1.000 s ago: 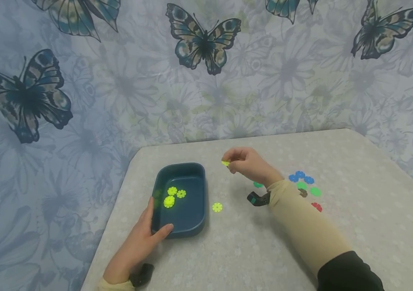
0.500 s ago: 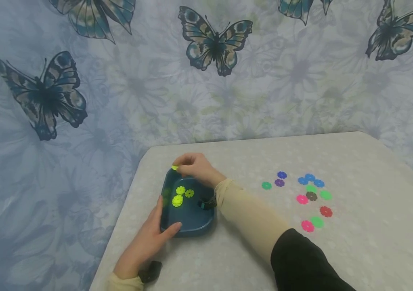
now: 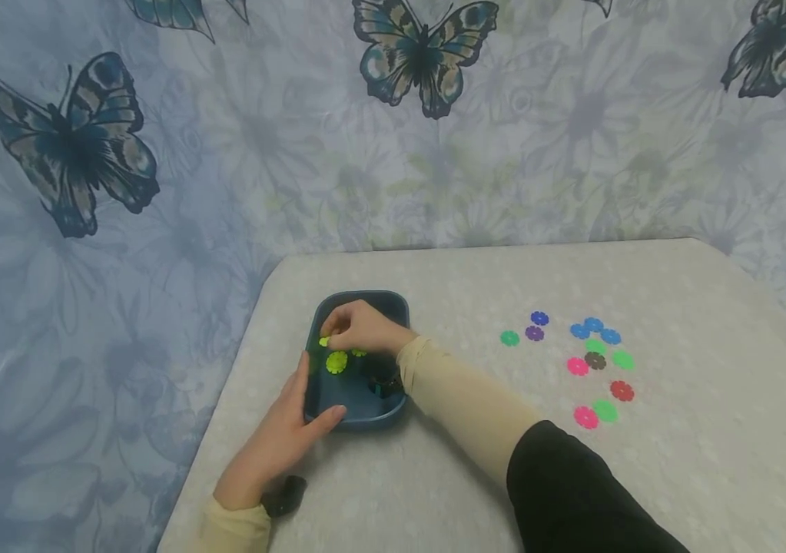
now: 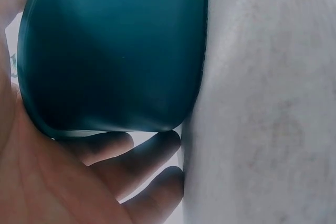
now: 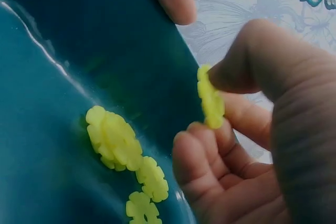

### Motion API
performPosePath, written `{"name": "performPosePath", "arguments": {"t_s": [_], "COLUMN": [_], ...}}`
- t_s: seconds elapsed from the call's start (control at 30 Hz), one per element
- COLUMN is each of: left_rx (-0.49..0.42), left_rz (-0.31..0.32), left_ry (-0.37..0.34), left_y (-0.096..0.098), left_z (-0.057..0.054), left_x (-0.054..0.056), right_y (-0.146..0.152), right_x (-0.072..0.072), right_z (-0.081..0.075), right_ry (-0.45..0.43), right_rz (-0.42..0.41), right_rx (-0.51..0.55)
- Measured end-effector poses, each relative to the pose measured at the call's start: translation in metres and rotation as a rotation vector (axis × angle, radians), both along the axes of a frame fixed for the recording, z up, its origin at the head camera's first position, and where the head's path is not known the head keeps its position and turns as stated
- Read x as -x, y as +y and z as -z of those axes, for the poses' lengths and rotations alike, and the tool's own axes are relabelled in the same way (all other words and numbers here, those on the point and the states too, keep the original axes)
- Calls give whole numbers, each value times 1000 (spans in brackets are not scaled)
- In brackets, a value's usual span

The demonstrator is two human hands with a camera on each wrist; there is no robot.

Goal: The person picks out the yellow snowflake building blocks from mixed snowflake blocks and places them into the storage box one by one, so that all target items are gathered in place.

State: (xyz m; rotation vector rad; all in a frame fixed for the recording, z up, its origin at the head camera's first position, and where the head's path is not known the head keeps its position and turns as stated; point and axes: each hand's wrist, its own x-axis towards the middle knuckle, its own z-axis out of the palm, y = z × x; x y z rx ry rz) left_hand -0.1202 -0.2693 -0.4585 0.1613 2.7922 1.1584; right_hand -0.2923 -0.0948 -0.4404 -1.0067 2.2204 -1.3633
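Observation:
A dark blue-green rectangular tray (image 3: 347, 403) stands on the left of the table. My left hand (image 3: 275, 438) holds its near left corner, thumb over the near rim and fingers along the outer wall; in the left wrist view fingertips (image 4: 168, 142) lie against that wall. Over the tray's left part, my right hand (image 3: 365, 329) pinches a yellow flower-shaped disc (image 5: 211, 98) between thumb and fingers. Several matching yellow discs (image 5: 114, 137) lie on the tray floor below, some overlapping; the right hand partly hides them in the head view.
To the right on the pale tablecloth (image 3: 448, 476) lie scattered flower discs: blue ones (image 3: 593, 325), purple (image 3: 534, 333), green (image 3: 623, 359), pink (image 3: 586, 417), a red (image 3: 621, 391) and a brown (image 3: 595, 360). A butterfly-patterned wall (image 3: 261, 153) borders the table behind and at left.
My right hand has carried the yellow disc leftward from above the table to over the tray, then lower into it. The left hand keeps its hold on the tray. The head view has shifted slightly.

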Motion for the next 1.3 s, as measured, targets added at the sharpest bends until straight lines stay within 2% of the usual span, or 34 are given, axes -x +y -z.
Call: {"name": "performPosePath", "arguments": {"t_s": [0.27, 0.67, 1.07, 1.17, 1.3], "left_rx": [3, 22, 11, 6, 11], "left_rz": [0, -6, 2, 7, 9], "left_ry": [2, 10, 26, 28, 32], "left_y": [1, 1, 3, 2, 0], "left_z": [-2, 0, 4, 3, 2], "left_x": [2, -1, -2, -1, 0], "right_y": [-6, -13, -9, -9, -10], "right_x": [5, 0, -2, -2, -3], "right_z": [4, 9, 10, 8, 2], "right_ry": [106, 176, 209, 236, 239], "right_rz": [-20, -88, -104, -52, 66], "right_rx": [-233, -375, -345, -304, -198]}}
